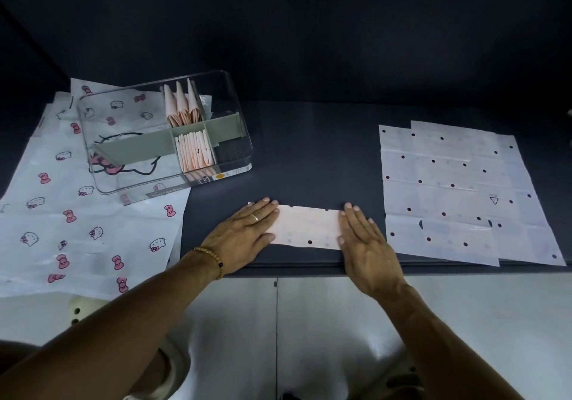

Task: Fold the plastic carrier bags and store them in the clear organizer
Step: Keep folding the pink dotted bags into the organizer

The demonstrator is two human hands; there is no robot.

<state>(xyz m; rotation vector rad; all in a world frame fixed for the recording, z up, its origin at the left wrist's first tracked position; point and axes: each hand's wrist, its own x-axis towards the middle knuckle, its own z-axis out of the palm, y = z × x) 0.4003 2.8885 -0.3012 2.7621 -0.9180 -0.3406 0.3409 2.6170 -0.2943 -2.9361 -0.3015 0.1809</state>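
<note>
One thin, pale pink plastic carrier bag folded into a long flat strip [306, 227] lies near the front edge of the dark matte table [309, 158], its surface dotted with small dark spots and its top edge slightly scalloped; both hands press it flat, neither gripping anything; the left hand [244, 235], wearing a ring and a beaded wristband, lies palm down with fingers spread over the strip's left end; the right hand [365, 244] lies palm down with fingers together over the strip's right end, so the bare middle of the strip shows between them.

Just right of the right hand, several translucent white plastic bags with dark dots [464, 192] lie spread flat and overlapping, creased into rectangular panels. Behind and to the left of the left hand stands the clear rectangular plastic organizer [235, 114] with rounded corners and grey-green dividers [154, 142]; one rear compartment holds three pink bags folded into upright pointed shapes [182, 102]; the compartment in front of it holds a tight row of folded pink bags [195, 152] standing on edge. The organizer rests partly on a large, smooth white plastic sheet printed with cartoon cat faces and pink bows [77, 229], which covers the table's left side.
</note>
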